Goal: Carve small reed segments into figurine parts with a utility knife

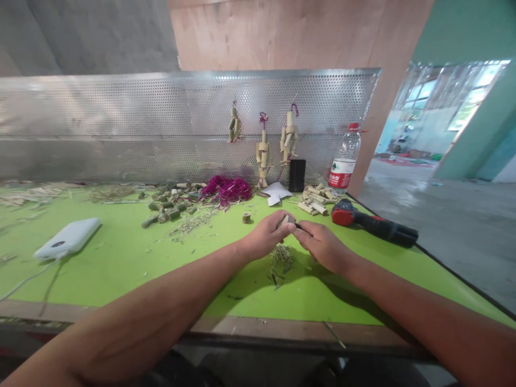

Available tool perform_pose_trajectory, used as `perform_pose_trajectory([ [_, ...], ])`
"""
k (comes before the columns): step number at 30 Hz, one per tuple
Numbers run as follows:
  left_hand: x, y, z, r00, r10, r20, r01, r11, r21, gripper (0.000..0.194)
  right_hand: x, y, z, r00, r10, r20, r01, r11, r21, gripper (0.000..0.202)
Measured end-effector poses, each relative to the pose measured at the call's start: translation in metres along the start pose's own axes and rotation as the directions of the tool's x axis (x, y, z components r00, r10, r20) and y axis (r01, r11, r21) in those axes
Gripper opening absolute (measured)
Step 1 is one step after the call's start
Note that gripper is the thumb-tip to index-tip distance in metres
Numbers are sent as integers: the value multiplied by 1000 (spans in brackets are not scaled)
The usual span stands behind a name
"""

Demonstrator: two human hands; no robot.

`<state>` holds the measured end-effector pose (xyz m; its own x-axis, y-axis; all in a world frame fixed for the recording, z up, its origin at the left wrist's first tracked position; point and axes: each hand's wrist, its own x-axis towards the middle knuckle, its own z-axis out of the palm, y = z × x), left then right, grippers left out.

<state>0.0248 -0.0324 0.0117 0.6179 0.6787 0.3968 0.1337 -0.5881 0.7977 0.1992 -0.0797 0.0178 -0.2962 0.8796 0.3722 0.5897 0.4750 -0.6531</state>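
Note:
My left hand (263,236) is closed around a short pale bamboo piece (286,221), only partly visible between the fingers. My right hand (328,248) is closed on a thin dark tool (298,226), its tip against or very near the piece; its kind is mostly hidden by the fingers. Both hands meet just above the green tabletop (161,279). Below them lies a small heap of pale shavings (281,256) with a few dark slivers. A short hollow bamboo section (246,217) stands alone beyond my left hand.
Cut bamboo pieces (171,212) and purple string (228,189) lie behind. Bamboo figures (263,153) hang on a perforated metal panel (153,118). On the right are pale pieces (316,201), a bottle (343,166) and a power tool (374,223). A white power bank (68,239) lies left.

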Motion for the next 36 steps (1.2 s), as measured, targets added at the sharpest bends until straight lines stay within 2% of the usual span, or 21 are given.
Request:
perform_pose_trajectory([
  [2, 0, -2, -1, 997, 25, 73, -15, 992, -124, 38, 0, -2, -1, 999, -17, 45, 16, 1000, 18, 36],
  [4, 0, -4, -1, 994, 53, 96, -38, 988, -150, 40, 0, -2, -1, 999, -26, 47, 25, 1000, 10, 35],
  [9, 2, -6, -3, 998, 57, 37, -54, 995, -83, 38, -2, 0, 2, 999, -32, -38, 29, 996, -80, 36],
  [18, 0, 0, -1, 1000, 5, -22, -6, 997, -74, 35, -2, -1, 2, 995, -40, -86, 27, 988, -154, 35],
  [21, 0, 1, -1, 999, -16, -47, 10, 992, -124, 35, -2, 0, 4, 993, -48, -104, 34, 990, -135, 35],
  [23, 0, 1, -2, 1000, -1, -10, -1, 977, -213, 38, -2, 0, 5, 990, -59, -125, 45, 992, -116, 34],
  [25, 1, -1, -4, 999, 29, 38, -16, 952, -306, 43, -1, 1, 5, 981, -58, -183, 43, 996, -83, 35],
  [27, 2, -4, -7, 996, 66, 67, -37, 931, -364, 38, -1, 3, 3, 963, -47, -264, 40, 999, -35, 35],
  [30, 4, -9, -10, 990, 121, 67, -88, 926, -368, 27, 0, 5, -1, 936, -42, -349, 57, 998, 35, 35],
  [32, 4, -12, -11, 989, 136, 59, -107, 931, -350, 23, 0, 6, -2, 934, -36, -356, 65, 995, 71, 36],
  [36, 2, -11, -13, 995, 91, 44, -71, 938, -339, 32, -3, 3, -3, 945, -33, -325, 72, 991, 111, 36],
])
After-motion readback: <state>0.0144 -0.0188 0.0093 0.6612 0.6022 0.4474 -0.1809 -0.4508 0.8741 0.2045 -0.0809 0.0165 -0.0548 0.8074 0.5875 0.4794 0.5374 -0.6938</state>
